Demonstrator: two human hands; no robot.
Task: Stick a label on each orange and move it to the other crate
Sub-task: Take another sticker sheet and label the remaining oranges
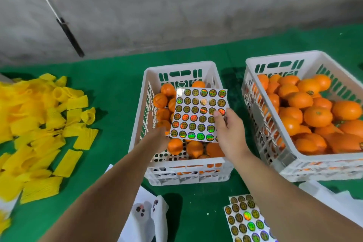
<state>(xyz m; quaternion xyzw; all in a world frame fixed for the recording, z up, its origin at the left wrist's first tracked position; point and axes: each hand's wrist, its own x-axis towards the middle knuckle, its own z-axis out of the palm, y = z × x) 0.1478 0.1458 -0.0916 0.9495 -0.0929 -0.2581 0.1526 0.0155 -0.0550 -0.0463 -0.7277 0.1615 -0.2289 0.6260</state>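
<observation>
A sheet of round holographic labels [196, 116] is held above the middle white crate [141, 124], which holds several oranges [161, 100]. My right hand [229, 131] pinches the sheet's right edge, thumb on top. My left hand [161, 137] reaches under the sheet's lower left corner; its fingers are blurred and partly hidden by the sheet. The right white crate [275, 59] is heaped with oranges [316, 116]; some of those bear a small label.
Yellow foam net sleeves [39, 127] are piled on the green cloth [117, 88] at the left. Spare label sheets [245, 220] lie at the front right, used white backing paper [145, 216] at the front middle. A grey wall and a dark-handled pole [70, 37] stand behind.
</observation>
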